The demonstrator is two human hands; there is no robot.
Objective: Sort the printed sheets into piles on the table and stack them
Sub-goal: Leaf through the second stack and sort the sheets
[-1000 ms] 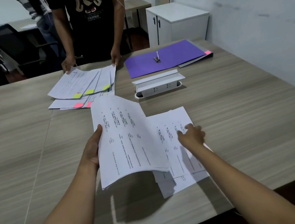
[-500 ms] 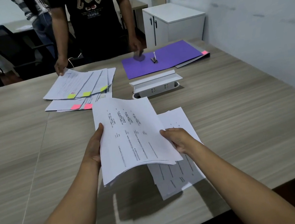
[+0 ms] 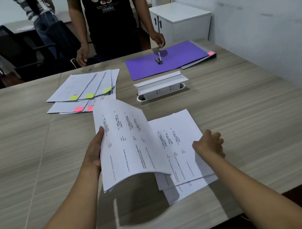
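Bare table (image 3: 253,119) lying open right of the flat pile (image 3: 179,145), wide open stretch sitting left of the held sheets (image 3: 127,143), socket box (image 3: 160,88) blocking straight ahead, tabbed stacks (image 3: 84,88) and purple binder (image 3: 165,59) crowding the far edge

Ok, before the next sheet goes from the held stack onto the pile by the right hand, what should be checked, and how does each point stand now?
1. Left hand grips the held stack: ok.
2. Right hand on the near pile: ok.
3. Near pile squared: not ok, lower sheets fan out.
4. Near pile fully on the table: ok.
5. Tabbed sheets apart from the near pile: ok.
6. Top sheet's category: cannot tell, print unreadable.
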